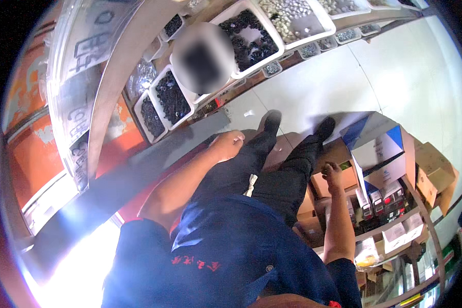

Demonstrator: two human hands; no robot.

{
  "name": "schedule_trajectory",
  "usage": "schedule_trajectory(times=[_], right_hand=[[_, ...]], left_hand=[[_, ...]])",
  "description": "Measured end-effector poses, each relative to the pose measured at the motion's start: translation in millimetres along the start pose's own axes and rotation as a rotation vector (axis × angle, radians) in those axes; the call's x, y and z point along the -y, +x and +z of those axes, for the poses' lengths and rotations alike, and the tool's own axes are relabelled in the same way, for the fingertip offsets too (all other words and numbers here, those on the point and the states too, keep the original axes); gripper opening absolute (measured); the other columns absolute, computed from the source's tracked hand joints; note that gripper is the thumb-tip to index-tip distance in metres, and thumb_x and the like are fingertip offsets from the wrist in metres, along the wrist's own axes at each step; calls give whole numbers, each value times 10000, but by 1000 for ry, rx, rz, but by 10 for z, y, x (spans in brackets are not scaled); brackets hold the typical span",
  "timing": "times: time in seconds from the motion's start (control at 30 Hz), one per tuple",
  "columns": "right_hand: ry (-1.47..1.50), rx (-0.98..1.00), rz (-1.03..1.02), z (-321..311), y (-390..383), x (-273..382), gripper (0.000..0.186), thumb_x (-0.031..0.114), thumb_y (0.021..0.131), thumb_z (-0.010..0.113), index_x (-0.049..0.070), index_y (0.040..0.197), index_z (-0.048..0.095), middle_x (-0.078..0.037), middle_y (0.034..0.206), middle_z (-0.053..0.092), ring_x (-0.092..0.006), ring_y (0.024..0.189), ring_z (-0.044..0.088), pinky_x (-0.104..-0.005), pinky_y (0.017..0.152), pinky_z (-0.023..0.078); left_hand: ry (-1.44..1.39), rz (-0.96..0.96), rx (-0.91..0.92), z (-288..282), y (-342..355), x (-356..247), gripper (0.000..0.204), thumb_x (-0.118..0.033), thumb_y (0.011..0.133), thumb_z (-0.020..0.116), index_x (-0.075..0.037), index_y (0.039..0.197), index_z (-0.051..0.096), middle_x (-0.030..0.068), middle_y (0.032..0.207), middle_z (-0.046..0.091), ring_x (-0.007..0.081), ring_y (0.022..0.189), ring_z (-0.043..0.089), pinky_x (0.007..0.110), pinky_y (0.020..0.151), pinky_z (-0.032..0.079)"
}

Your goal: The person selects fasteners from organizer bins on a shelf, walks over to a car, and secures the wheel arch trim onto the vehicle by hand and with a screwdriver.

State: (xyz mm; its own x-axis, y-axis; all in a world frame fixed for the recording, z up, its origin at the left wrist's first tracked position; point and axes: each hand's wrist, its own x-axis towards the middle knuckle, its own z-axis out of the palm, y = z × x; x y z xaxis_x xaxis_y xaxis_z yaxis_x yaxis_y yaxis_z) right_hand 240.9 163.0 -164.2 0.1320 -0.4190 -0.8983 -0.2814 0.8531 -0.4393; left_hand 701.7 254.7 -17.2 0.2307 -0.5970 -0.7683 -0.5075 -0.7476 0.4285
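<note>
My left hand (pixel 228 146) hangs in front of my left thigh, its fingers loosely curled into a fist. Nothing shows in it, and it touches no tray. Out to the side of my right leg is my right hand (pixel 332 175), also with bent fingers and no visible object in them. Behind it in the picture are an open cardboard box (pixel 340 154) and a white box with blue flaps (pixel 377 149). I cannot tell whether it touches them.
White trays stand ahead, one with black small parts (pixel 172 96), another with pale small parts (pixel 292 18). Smaller tubs (pixel 309 50) line the floor's edge. A glass-fronted case (pixel 395 282) and a brown carton (pixel 436 172) are at the right. Pale tiles (pixel 333 82) cover the floor.
</note>
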Motion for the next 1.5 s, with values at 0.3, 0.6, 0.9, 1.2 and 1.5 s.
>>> schedule_trajectory(times=[0.3,0.6,0.9,1.2,1.5], right_hand=[[-71,-17,-113,-292,349,597,209,183,986,646,16,1107,682,-23,803,649,-103,621,541,-265,543,437],[-65,149,-19,-718,240,174,324,173,973,646,-26,1229,649,-105,978,721,-168,805,680,-279,715,549],[-63,-70,-18,-2006,-176,538,298,199,973,620,9,1201,642,-62,917,695,-155,739,652,-290,635,505],[455,-260,-105,-3160,-420,1559,125,166,980,604,74,1064,618,-42,791,606,-146,599,557,-283,491,424],[639,-325,122,-3381,-175,1520,27,111,966,572,92,952,584,-71,766,613,-150,603,556,-284,513,460]], left_hand=[[130,16,-16,44,-68,357,285,-208,935,542,-40,1096,705,227,1066,711,422,1036,679,485,911,535],[209,-143,-98,176,-223,531,266,-232,978,570,-52,1119,705,204,1088,735,363,1027,711,448,898,549],[229,-29,-17,508,160,-1448,314,-272,942,578,-48,1108,722,238,1137,716,396,1090,686,456,956,534],[313,308,-18,383,1091,-3891,294,-237,961,582,-56,1147,721,185,1133,737,331,1050,711,402,926,547],[625,155,49,459,2957,-5299,296,-209,886,565,-19,994,764,250,1090,727,400,1049,703,488,896,553]])
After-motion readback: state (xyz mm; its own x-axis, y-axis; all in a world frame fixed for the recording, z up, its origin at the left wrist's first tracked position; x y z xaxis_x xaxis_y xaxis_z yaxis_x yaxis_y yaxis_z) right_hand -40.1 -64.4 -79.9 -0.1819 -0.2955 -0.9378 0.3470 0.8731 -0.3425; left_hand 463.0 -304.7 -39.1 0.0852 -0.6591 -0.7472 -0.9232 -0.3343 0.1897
